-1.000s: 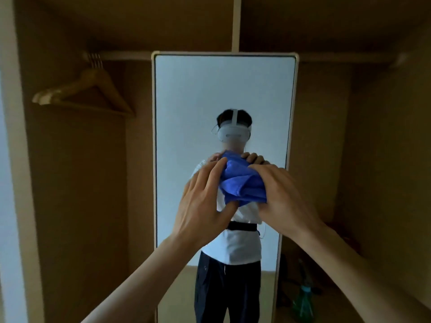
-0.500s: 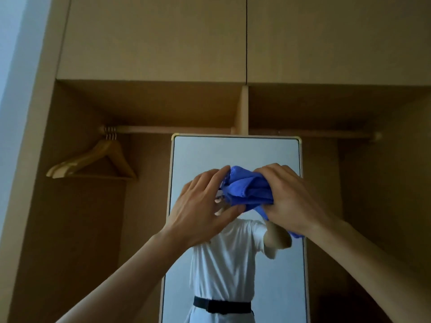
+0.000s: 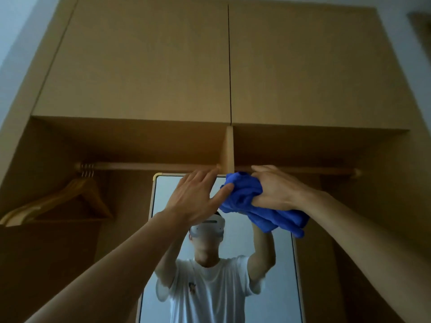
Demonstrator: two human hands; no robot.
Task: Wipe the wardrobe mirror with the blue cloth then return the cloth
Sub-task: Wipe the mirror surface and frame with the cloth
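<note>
The blue cloth [image 3: 247,199] is bunched up at the top edge of the mirror [image 3: 275,276], just under the wooden rail [image 3: 140,166] and the upright divider [image 3: 229,150] above it. The right hand [image 3: 277,192] grips the bundle with curled fingers, and a thick fold hangs down below the wrist over the glass. The left hand [image 3: 193,201] lies open beside it, fingers straight and reaching up over the mirror's top frame, with only the thumb touching the cloth's left side.

A second ago both hands cupped the cloth much lower on the mirror, in front of the reflected chest; half a second ago they had risen but were still below the mirror's top edge. Now they are level with the rail. The left hand has also loosened - earlier its fingers lay over the bundle, and now just the thumb meets it. More cloth trails under the right hand than before.

The view has tipped upward too - the two closed cupboard doors [image 3: 140,66] fill the upper half, and the wooden hangers [image 3: 77,201] sit low on the left. The reflection shows a person in a white T-shirt with both arms raised.
</note>
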